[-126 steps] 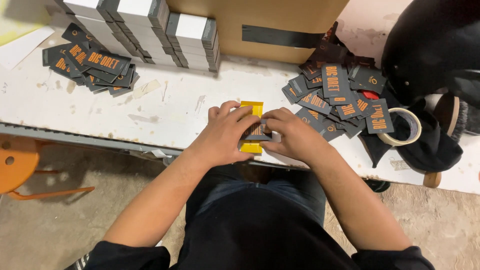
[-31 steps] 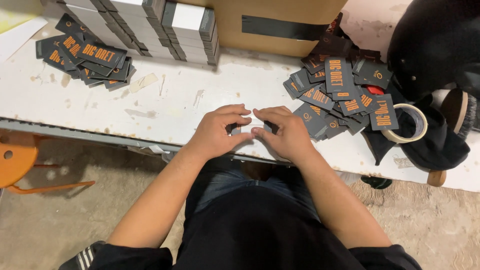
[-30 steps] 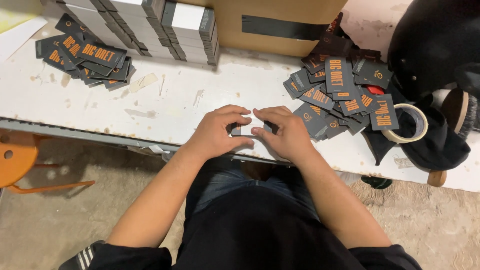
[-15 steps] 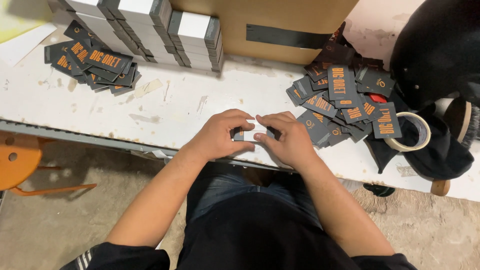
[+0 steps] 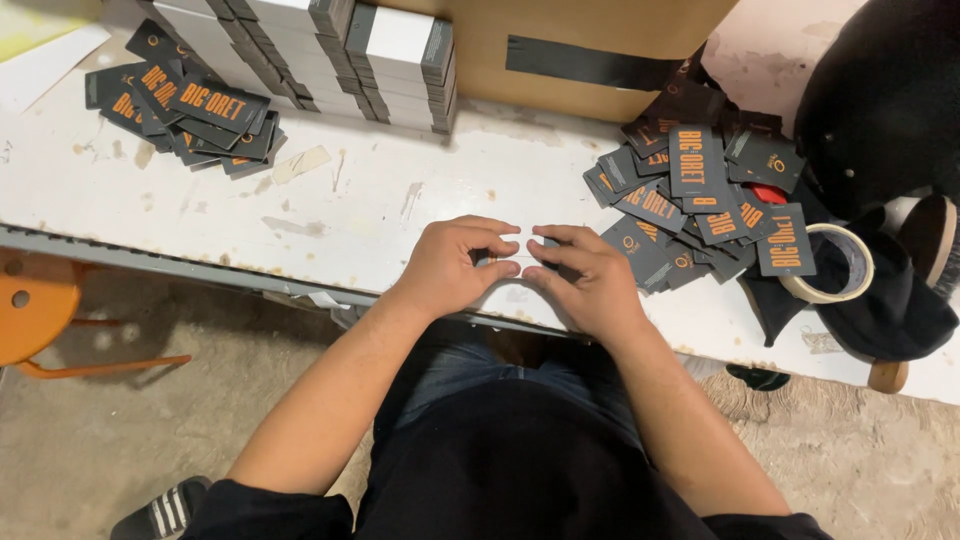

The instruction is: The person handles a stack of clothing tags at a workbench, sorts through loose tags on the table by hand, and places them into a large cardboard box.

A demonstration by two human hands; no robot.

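While both hands meet at the surface's [image 5: 420, 205] near edge | a small pale piece [image 5: 522, 247] is pinched by left hand [image 5: 452, 266] and right hand [image 5: 590, 280] | dark cards [image 5: 700, 195] are heaped toward the right edge

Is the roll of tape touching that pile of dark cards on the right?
Touching. The head view shows one dark card from the right pile lying over the rim of the tape roll, with no gap between them.

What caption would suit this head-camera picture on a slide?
Both hands, left and right, pinch a small pale item over a white table between two piles of dark cards.
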